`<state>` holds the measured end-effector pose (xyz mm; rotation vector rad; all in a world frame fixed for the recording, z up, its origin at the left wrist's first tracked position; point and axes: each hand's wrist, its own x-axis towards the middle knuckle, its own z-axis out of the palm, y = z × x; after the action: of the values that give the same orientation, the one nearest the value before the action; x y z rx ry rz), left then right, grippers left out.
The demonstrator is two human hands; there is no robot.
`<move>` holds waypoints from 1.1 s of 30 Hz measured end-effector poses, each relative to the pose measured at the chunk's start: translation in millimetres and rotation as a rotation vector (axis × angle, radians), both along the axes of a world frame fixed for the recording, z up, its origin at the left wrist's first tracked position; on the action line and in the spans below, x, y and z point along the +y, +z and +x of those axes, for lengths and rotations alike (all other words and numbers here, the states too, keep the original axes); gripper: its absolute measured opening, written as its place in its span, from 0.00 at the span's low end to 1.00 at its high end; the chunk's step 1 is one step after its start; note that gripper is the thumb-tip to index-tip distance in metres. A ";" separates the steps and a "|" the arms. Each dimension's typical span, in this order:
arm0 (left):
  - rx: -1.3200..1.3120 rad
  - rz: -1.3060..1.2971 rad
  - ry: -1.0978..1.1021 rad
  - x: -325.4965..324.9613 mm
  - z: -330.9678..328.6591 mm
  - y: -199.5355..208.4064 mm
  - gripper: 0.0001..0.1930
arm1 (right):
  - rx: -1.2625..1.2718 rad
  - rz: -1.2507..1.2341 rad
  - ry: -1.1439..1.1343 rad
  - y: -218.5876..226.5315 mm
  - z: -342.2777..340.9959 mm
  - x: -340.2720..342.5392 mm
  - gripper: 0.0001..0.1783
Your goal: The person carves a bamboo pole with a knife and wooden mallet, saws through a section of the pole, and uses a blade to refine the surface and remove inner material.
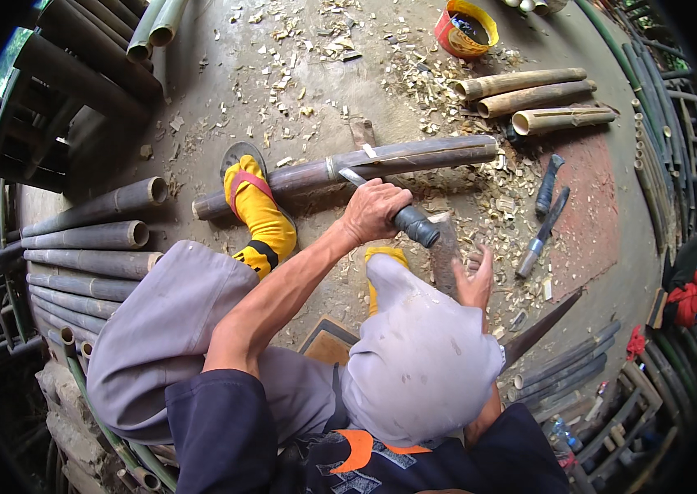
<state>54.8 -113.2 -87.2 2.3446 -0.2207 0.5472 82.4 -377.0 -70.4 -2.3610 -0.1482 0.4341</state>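
Observation:
My left hand (377, 210) is closed round a chisel-like tool (417, 226) with a black-wrapped handle. Its metal blade points at a dark bamboo pole (307, 179) lying crosswise on the floor, near a pale cut mark on it. The pole's right part has a long slot. My left foot (249, 193), in a yellow sock and a flip-flop, presses on the pole's left part. By my right knee, my right hand (473, 276) has its fingers apart, beside a worn wooden piece (445, 251); contact between them is unclear.
Two black-handled tools (547, 198) lie to the right, near cut bamboo lengths (529, 90) and a red-yellow bucket (465, 31). A dark blade (542, 329) juts out past my right knee. Shavings (422, 90) litter the floor. Bamboo poles (93, 239) lie at left.

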 end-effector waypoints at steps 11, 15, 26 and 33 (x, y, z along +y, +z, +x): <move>0.015 0.036 -0.089 5.5 -8.9 -17.6 0.17 | 0.082 -0.251 0.055 -52.7 -44.5 -26.2 0.49; 0.008 0.039 -0.111 4.5 -7.6 -16.4 0.16 | -0.008 -0.253 0.091 -59.4 -45.0 -31.3 0.51; 0.003 0.057 -0.103 5.7 -6.5 -20.1 0.17 | 0.037 -0.271 0.046 -59.4 -45.3 -28.9 0.49; 0.105 0.044 -0.062 5.5 8.5 -18.3 0.17 | 0.055 -0.148 0.047 -63.2 -39.3 -37.8 0.47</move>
<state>63.4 -107.7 -105.5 2.3929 -0.2576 0.3912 43.1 -414.8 -133.6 -2.4917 -0.1513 0.5491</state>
